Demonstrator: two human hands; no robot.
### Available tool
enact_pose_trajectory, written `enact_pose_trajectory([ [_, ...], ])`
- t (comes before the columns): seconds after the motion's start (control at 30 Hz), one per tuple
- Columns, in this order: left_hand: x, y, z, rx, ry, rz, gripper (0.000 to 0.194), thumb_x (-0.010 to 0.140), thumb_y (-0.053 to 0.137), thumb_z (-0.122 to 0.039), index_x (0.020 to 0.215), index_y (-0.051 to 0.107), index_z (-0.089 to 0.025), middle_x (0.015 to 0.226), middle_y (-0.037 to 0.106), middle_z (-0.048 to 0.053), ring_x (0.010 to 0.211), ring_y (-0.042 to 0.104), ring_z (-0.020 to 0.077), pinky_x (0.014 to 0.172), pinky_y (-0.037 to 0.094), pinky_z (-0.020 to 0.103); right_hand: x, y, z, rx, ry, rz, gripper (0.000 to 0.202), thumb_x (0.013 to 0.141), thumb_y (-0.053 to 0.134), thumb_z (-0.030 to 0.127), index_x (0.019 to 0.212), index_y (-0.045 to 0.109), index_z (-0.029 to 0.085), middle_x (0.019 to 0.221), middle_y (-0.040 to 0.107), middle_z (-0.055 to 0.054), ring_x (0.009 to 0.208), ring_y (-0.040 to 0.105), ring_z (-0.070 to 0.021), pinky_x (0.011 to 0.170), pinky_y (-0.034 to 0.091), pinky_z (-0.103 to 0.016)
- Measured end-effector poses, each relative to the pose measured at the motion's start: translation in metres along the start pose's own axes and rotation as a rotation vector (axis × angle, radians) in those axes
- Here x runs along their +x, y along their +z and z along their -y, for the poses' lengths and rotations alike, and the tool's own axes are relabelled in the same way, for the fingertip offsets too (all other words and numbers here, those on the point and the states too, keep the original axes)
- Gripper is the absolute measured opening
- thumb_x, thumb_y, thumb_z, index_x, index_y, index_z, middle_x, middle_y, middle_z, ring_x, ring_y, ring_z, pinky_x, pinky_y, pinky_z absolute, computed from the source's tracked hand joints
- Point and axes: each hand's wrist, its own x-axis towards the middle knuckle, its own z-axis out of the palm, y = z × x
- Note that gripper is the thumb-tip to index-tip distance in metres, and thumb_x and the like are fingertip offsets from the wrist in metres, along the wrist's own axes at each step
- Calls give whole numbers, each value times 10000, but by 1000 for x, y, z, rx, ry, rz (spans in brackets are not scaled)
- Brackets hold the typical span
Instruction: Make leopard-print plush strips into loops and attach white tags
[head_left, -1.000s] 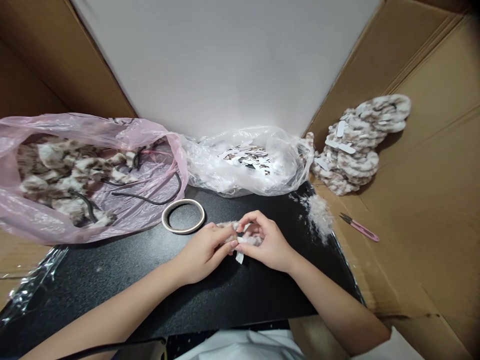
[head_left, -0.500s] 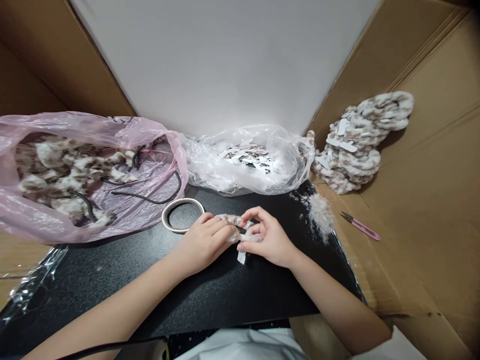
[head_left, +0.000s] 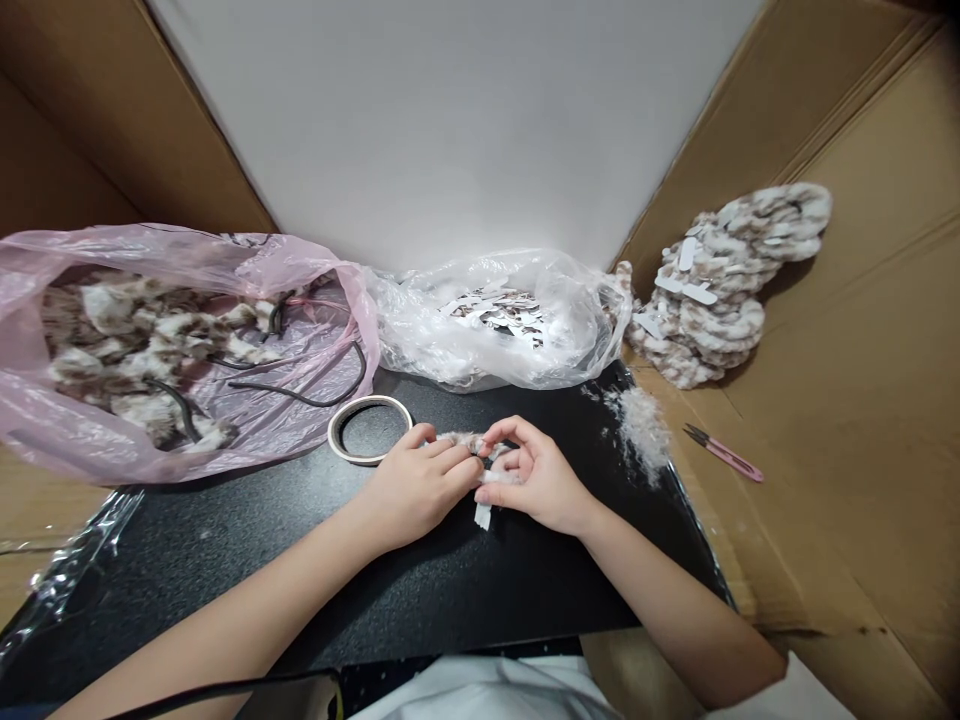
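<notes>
A small fuzzy white-and-brown band [head_left: 466, 440] lies between my hands over the black table. My left hand [head_left: 426, 483] is closed on its left part, fingers curled over it and hiding much of it. On the other side, my right hand [head_left: 536, 478] pinches the band between thumb and fingers. A short white tape piece [head_left: 483, 516] hangs below the point where the hands meet. Just left of my left hand, a roll of tape [head_left: 334, 437] lies flat on the table.
A pink bag [head_left: 300, 455] of fuzzy pieces and dark cords stands left. A clear bag [head_left: 480, 360] holds white cards. To the right are piled fuzzy bands [head_left: 739, 330], fluff [head_left: 641, 430] and pink snips [head_left: 731, 460] beside the black table [head_left: 360, 600].
The fingers of my left hand have shifted slightly right along the band, toward my right thumb. My right hand keeps nearly the same pinch. The whole view has moved a little.
</notes>
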Motion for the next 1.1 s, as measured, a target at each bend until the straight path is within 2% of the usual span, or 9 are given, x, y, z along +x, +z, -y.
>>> enact_pose_trajectory([
  [0.17,-2,-2,0,-177,-67,91,202,962,405,-173,789,508,-172,733,656,2,621,563,147,695,287,330,-1,0,-1,-211,-112,-18,397,651,777,147,968,550,220,952,551,10,666,549,-76,604,471,-212],
  [0.3,-3,-4,1,-270,-114,206,212,958,398,-183,781,514,-178,692,641,-2,594,555,151,685,296,326,-2,-1,-1,-443,-322,5,336,707,718,104,992,587,223,980,574,-15,717,566,-104,652,497,-235],
  [0.43,-2,-7,3,-303,-140,341,218,948,391,-168,793,544,-178,655,617,8,562,550,162,665,332,318,0,1,-5,-630,-518,33,245,791,643,101,998,594,222,997,593,-57,908,592,-170,769,520,-285],
  [0.6,1,-15,5,-395,-184,360,255,969,364,-211,835,579,-181,625,605,3,553,561,161,661,379,300,1,4,-11,-785,-639,39,135,898,535,152,992,605,219,991,618,-81,929,615,-184,832,528,-319],
  [0.7,2,-20,5,-538,-281,386,308,972,368,-266,756,571,-182,626,590,-1,565,547,149,628,383,272,-1,4,-11,-867,-723,74,166,933,474,140,976,623,202,946,642,-90,914,631,-186,824,539,-313],
  [0.83,0,-22,7,-939,-514,522,401,965,365,-409,664,484,-173,561,522,-18,514,487,117,527,365,224,-4,3,-8,-971,-836,103,220,941,445,113,1022,639,179,933,669,-107,920,649,-195,812,551,-313],
  [0.97,-1,-22,8,-1202,-724,637,450,926,358,-543,663,434,-186,513,430,-47,410,368,92,395,274,208,-4,3,-5,-959,-774,119,227,939,445,130,979,658,194,892,682,-90,851,656,-185,762,551,-314],
  [1.03,0,-22,7,-1058,-695,542,412,903,419,-540,706,472,-182,548,480,-37,439,418,105,425,306,218,-3,2,-4,-839,-676,36,162,909,502,146,889,653,204,832,674,-65,788,646,-170,721,544,-302],
  [1.1,1,-21,7,-767,-563,331,325,841,559,-497,841,549,-173,693,603,6,594,542,155,553,396,256,0,0,-3,-660,-510,-126,44,829,621,173,797,623,202,773,655,-41,734,630,-159,687,536,-292],
])
